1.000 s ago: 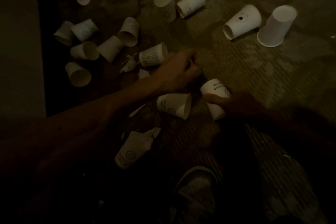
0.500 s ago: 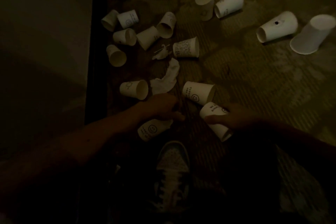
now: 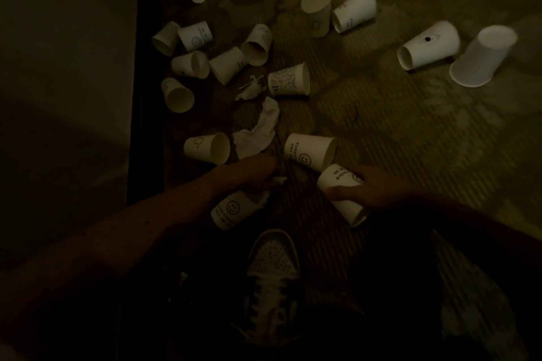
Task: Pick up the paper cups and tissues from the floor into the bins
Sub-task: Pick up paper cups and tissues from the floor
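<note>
Drawn back from the far cups since one second ago, now low near the shoe (image 3: 272,267): left hand (image 3: 252,174), fingers curled, pinching a tissue scrap (image 3: 264,198) at the mouth of the smiley cup (image 3: 231,209) directly under it. Right hand (image 3: 378,190) wrapped round a printed cup (image 3: 337,180), thumb on the near side, just beside another lying cup (image 3: 311,151). Just beyond the left knuckles, a long tissue (image 3: 261,132) on the carpet (image 3: 410,126).

Head cam, looking steeply down, close over carpet (image 3: 410,141) w/ shoe (image 3: 272,267).
</note>
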A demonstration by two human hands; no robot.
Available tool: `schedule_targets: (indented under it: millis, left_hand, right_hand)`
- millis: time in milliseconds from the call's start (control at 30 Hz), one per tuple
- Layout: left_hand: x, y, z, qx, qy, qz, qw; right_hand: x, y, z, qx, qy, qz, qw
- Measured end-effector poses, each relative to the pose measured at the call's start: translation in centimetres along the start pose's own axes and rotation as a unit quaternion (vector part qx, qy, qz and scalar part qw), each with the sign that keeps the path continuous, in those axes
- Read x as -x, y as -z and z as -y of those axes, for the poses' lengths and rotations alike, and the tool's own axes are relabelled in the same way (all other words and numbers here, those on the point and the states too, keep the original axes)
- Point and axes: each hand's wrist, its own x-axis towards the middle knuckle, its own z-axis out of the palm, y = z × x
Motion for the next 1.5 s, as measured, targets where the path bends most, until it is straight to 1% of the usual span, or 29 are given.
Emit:
schedule_targets:
  millis: [33, 100, 167, 233, 300, 333, 367, 433, 467, 533, 633, 667, 700, 833, 867, 900, 967, 1000, 1067, 1133, 1233, 1300, 1400, 1500]
  left_hand:
    - [-0.3, 0.4, 0.3, -0.003, -0.007, -0.014, 1.0]
    - [-0.6, 1.6, 0.7, 0.083, 0.02, -0.035, 0.996]
    - [-0.7, 3.2, 1.1, 0.173, 0.038, -0.098, 0.979]
    - [-1.0, 4.4, 2.0, 0.248, 0.049, -0.189, 0.949]
    - [-1.3, 5.4, 2.6, 0.284, 0.071, -0.266, 0.919]
    - [-1.5, 5.6, 2.9, 0.283, 0.081, -0.291, 0.91]
    - [-2.0, 5.6, 3.3, 0.265, 0.088, -0.303, 0.911]
    - [-2.7, 5.0, 4.0, 0.21, 0.095, -0.296, 0.927]
    - [-3.2, 4.6, 4.3, 0.181, 0.085, -0.286, 0.937]
    - [-4.2, 3.3, 4.8, 0.162, 0.065, -0.254, 0.951]
    - [-5.7, 0.7, 4.3, 0.15, 0.107, -0.175, 0.967]
    - [-5.9, -0.3, 3.7, 0.14, 0.117, -0.161, 0.97]
    - [-6.0, -1.1, 3.1, 0.125, 0.12, -0.164, 0.971]
    - [-5.3, -2.4, 2.9, 0.032, 0.112, -0.225, 0.967]
    - [-5.3, -2.5, 3.3, 0.013, 0.099, -0.227, 0.969]
    - [-5.3, -2.4, 3.6, 0.02, 0.091, -0.219, 0.971]
    - [-5.1, -2.0, 3.9, 0.102, 0.094, -0.228, 0.964]
    - [-5.1, -1.7, 3.9, 0.131, 0.094, -0.249, 0.955]
    - [-5.2, -1.0, 3.6, 0.148, 0.095, -0.292, 0.94]
    - [-5.4, 0.0, 3.4, 0.179, 0.117, -0.323, 0.922]
    - [-5.9, 2.1, 4.0, 0.2, 0.15, -0.372, 0.894]
    - [-6.2, 3.3, 5.3, 0.22, 0.142, -0.397, 0.879]
    - [-6.5, 5.0, 7.3, 0.224, 0.148, -0.407, 0.873]
    - [-7.6, 6.3, 8.6, 0.224, 0.156, -0.414, 0.868]
  right_hand:
    - [0.1, 0.2, 0.1, -0.012, 0.004, -0.003, 1.0]
    - [0.2, 0.6, 0.3, -0.036, 0.014, -0.009, 0.999]
    - [0.2, 1.2, 0.5, -0.053, 0.024, -0.017, 0.998]
    - [0.2, 2.0, 0.7, -0.065, 0.027, -0.024, 0.997]
    - [0.1, 2.8, 0.8, -0.085, 0.022, -0.037, 0.995]
    - [0.0, 3.0, 0.9, -0.097, 0.02, -0.043, 0.994]
    - [0.0, 3.3, 1.0, -0.106, 0.016, -0.047, 0.993]
    - [-0.1, 3.6, 1.2, -0.11, 0.012, -0.056, 0.992]
    - [-0.2, 3.6, 1.2, -0.11, 0.01, -0.061, 0.992]
    - [-0.4, 3.7, 1.2, -0.114, 0.006, -0.075, 0.991]
    - [-0.4, 3.7, 1.1, -0.121, -0.001, -0.085, 0.989]
    - [-0.3, 3.8, 1.0, -0.129, -0.004, -0.085, 0.988]
    - [-0.3, 3.9, 0.8, -0.136, -0.006, -0.085, 0.987]
    - [-0.4, 4.1, 0.6, -0.145, -0.013, -0.084, 0.986]
    - [-0.4, 4.0, 0.7, -0.15, -0.011, -0.084, 0.985]
    - [-0.5, 4.1, 0.7, -0.155, -0.009, -0.086, 0.984]
    - [-0.7, 4.2, 0.8, -0.162, -0.012, -0.091, 0.982]
    - [-0.7, 4.2, 0.8, -0.164, -0.016, -0.092, 0.982]
    - [-0.9, 4.5, 0.9, -0.169, -0.021, -0.093, 0.981]
    - [-1.1, 4.6, 0.9, -0.171, -0.025, -0.1, 0.98]
    - [-1.4, 4.9, 1.1, -0.176, -0.033, -0.119, 0.977]
    - [-1.7, 5.1, 1.2, -0.186, -0.039, -0.132, 0.973]
    - [-2.0, 5.5, 1.7, -0.193, -0.035, -0.143, 0.97]
    - [-2.4, 5.7, 2.3, -0.227, -0.032, -0.143, 0.963]
